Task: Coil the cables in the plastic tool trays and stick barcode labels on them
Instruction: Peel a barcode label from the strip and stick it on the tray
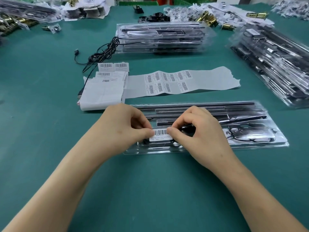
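Note:
A clear plastic tool tray (260,143) with black tools lies on the green table in front of me. A thin black cable (240,133) is coiled in its right compartment. A white barcode label (160,135) sits over the tray's left part. My left hand (127,126) pinches the label's left end. My right hand (195,129) pinches its right end. Behind the tray lies a long backing strip (209,79) carrying several more barcode labels.
A stack of filled trays (160,37) stands at the back centre with a loose black cable (102,52) spilling from its left side. Another tray stack (274,64) lies at the right. Folded label sheets (103,91) lie left of the strip. Brass hardware and packaging crowd the far edge.

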Tool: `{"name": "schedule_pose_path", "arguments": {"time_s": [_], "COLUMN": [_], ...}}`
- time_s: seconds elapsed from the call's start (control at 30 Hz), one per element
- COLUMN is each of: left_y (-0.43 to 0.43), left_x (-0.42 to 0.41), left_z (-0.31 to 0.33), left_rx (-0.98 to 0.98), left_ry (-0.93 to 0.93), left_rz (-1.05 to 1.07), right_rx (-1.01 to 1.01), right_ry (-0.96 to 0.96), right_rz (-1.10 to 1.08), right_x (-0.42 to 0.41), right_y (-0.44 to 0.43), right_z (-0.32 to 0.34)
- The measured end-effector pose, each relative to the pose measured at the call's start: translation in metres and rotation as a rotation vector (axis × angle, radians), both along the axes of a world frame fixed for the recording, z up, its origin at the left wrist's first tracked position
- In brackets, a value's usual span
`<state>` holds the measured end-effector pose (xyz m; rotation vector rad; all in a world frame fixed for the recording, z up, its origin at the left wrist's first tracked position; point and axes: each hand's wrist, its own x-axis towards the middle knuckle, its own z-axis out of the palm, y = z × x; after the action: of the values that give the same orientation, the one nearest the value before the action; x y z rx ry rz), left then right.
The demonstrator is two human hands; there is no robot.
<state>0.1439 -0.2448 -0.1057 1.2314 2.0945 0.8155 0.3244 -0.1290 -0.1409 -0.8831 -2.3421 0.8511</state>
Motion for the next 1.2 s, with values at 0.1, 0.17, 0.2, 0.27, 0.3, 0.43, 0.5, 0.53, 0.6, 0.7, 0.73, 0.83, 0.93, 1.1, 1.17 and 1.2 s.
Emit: {"name": "schedule_pose_path", "arguments": {"time_s": [0.1,0.17,0.2,0.27,0.3,0.43,0.5,0.53,0.6,0.7,0.73,0.83,0.93,1.1,1.17,1.2], "left_y": [0.001,0.002,0.002,0.003,0.003,0.003,0.003,0.002,0.000,-0.003,-0.004,-0.007,-0.015,-0.024,-0.023,-0.022], "left_x": [0.002,0.003,0.003,0.004,0.005,0.007,0.006,0.004,0.001,-0.001,-0.001,0.002,-0.002,-0.006,-0.002,0.001], "left_z": [-0.001,-0.002,-0.001,-0.001,-0.001,0.001,0.002,0.002,0.004,0.007,0.008,0.013,0.012,0.016,0.015,0.014], "left_rx": [0.006,0.002,-0.002,-0.010,-0.013,-0.032,-0.048,-0.049,-0.030,0.076,0.099,0.057,-0.068,-0.215,-0.168,-0.127], "left_ry": [0.046,0.069,0.078,0.094,0.104,0.180,0.241,0.273,0.319,0.387,0.427,0.495,0.495,0.583,0.643,0.685], "left_rz": [0.018,0.024,0.027,0.033,0.034,0.033,0.038,0.050,0.069,-0.071,-0.177,-0.482,-0.580,-0.594,-0.563,-0.531], "right_rx": [0.014,0.026,0.032,0.039,0.043,0.056,0.068,0.078,0.069,-0.017,0.033,0.373,0.518,0.497,0.457,0.447], "right_ry": [-0.004,-0.005,-0.007,-0.012,-0.015,-0.015,-0.017,-0.023,-0.028,-0.003,-0.008,-0.080,-0.191,-0.328,-0.308,-0.286], "right_rz": [-0.002,-0.004,-0.005,-0.009,-0.010,-0.017,-0.018,-0.021,-0.045,-0.072,-0.042,0.069,0.182,0.173,0.168,0.177], "right_x": [0.000,0.000,0.000,0.000,0.000,-0.001,-0.002,-0.002,-0.002,0.002,0.003,0.008,0.022,0.045,0.047,0.048], "right_y": [0.000,0.000,-0.001,-0.002,-0.002,-0.003,-0.003,-0.003,-0.003,-0.002,-0.004,-0.014,-0.024,-0.019,-0.016,-0.013], "right_z": [-0.001,-0.001,-0.001,-0.001,0.000,0.000,0.000,0.000,-0.001,0.002,0.004,0.008,0.003,-0.005,-0.004,-0.002]}}
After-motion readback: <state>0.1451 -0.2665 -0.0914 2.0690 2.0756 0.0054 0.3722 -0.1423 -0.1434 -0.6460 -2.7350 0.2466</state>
